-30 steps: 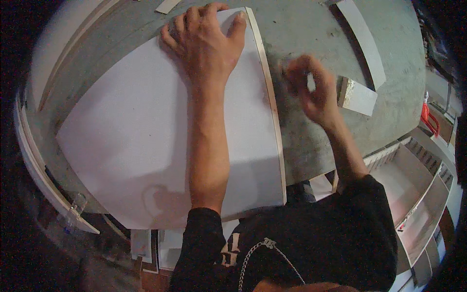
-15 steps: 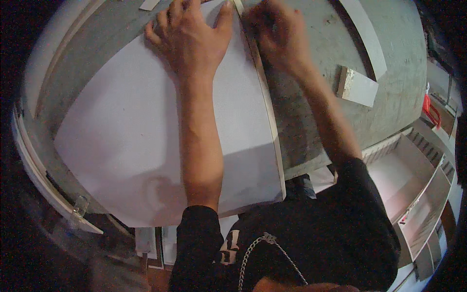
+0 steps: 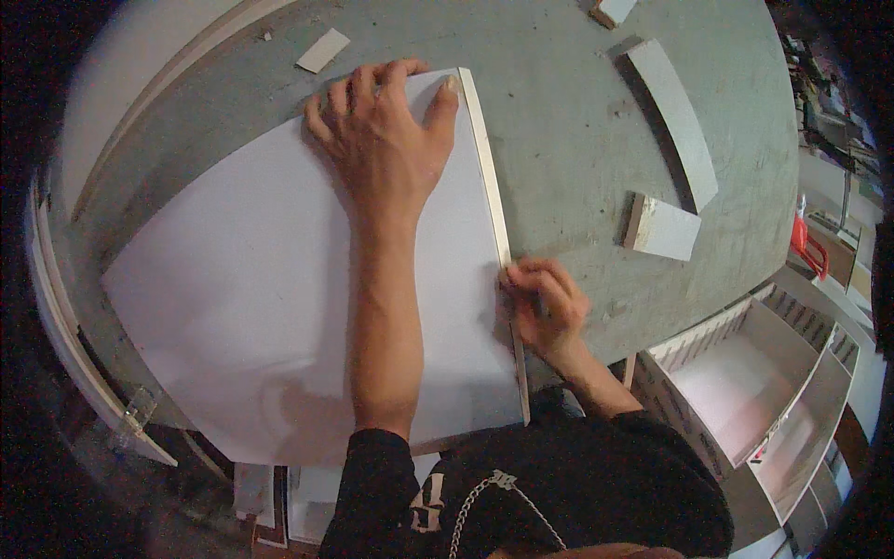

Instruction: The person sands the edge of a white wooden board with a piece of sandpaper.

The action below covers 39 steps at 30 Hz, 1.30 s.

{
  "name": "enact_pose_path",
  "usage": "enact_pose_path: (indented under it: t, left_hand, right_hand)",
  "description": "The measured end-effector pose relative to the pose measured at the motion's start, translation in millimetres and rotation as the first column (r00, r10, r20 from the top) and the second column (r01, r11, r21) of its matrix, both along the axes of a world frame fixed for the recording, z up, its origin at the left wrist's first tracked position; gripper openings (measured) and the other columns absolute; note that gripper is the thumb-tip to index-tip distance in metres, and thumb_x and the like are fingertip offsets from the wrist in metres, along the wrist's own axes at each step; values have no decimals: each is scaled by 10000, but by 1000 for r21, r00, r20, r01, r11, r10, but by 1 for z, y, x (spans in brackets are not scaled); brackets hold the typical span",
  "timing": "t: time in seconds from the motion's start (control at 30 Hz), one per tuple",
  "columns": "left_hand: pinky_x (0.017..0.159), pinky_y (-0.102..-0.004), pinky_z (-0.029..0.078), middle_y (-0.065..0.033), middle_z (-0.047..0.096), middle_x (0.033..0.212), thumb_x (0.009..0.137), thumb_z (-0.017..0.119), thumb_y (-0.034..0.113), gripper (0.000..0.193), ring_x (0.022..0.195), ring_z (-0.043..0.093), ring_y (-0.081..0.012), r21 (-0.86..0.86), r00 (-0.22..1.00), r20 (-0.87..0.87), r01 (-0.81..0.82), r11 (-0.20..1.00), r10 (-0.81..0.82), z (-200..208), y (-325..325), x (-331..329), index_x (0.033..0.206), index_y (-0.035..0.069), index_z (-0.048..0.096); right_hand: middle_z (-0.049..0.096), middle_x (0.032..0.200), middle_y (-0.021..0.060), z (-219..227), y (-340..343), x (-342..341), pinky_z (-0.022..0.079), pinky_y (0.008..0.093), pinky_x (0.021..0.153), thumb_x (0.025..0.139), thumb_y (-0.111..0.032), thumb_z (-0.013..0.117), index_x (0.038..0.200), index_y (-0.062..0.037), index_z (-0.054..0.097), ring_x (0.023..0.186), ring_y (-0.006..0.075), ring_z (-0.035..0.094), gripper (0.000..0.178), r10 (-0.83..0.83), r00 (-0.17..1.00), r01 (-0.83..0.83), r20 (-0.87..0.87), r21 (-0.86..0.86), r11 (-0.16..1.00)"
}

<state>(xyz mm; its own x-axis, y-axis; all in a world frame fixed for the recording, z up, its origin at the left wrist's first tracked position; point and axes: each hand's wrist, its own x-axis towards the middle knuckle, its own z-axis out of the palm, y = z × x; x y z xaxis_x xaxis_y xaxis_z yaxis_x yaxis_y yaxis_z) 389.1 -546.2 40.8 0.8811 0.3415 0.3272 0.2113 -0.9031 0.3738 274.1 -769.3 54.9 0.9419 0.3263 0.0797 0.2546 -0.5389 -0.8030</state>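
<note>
A large white panel (image 3: 233, 252) lies flat on the grey-green table, with a pale narrow edge (image 3: 486, 172) along its right side. My left hand (image 3: 382, 140) rests on the panel near its far right corner, fingers spread and tips over the far edge, the thumb close to the corner. Halfway down the right side is my right hand (image 3: 549, 303), its fingers curled together against the pale edge. Whatever those fingers hold, if anything, is hidden and slightly blurred.
On the table (image 3: 568, 158) lie a curved white strip (image 3: 678, 130), a short white block (image 3: 666, 228) and a small white offcut (image 3: 323, 50). Another small block (image 3: 613, 11) sits at the far edge. Low on the right stands an open white box (image 3: 736, 373).
My right hand has slid from the far corner toward me along the panel's right edge. The left hand stays on the panel. The view has shifted, showing more of the table's far side.
</note>
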Motion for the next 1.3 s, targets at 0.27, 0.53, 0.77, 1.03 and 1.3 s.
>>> enact_pose_path:
  t: [0.27,0.53,0.77,1.03,1.3]
  left_hand:
    - [1119,-569,261,-71,682,1103,1014,528,407,320,1145,569,-296,-77,998,-45,-38,996,34,4,8,-5,1101,153,702]
    - [1139,-550,245,-68,678,1087,1019,522,431,330,1152,563,-292,-90,999,-35,-25,996,22,-1,2,0,1094,165,702]
    - [1139,-519,236,-64,677,1081,1000,554,439,325,1136,559,-278,-86,998,-67,-23,996,17,1,0,2,1080,162,706]
    - [1130,-513,238,-51,668,1083,969,595,450,320,1146,551,-269,-90,999,-32,-21,996,18,-4,-2,3,1070,169,710]
    - [1131,-535,234,-40,653,1119,964,597,440,295,1166,541,-276,-129,995,-98,-24,991,12,2,-6,4,1077,191,709]
  right_hand:
    - [733,849,99,-33,94,158,533,283,661,895,12,656,920,6,695,732,99,658,46,-51,998,46,35,141,989]
    - [734,876,58,-20,50,166,515,290,665,867,-63,749,937,-31,704,753,123,649,89,-61,986,105,-156,296,949]
    - [688,925,4,-34,56,117,459,417,799,808,-131,740,894,-135,698,889,285,596,96,-60,950,104,306,-128,986]
    - [637,893,13,-25,59,120,367,414,817,777,-60,701,898,-134,660,903,265,559,148,-47,983,86,176,-222,971]
    - [601,865,33,-20,61,135,348,410,808,806,-69,687,869,-120,599,906,277,548,120,11,990,19,141,-213,977]
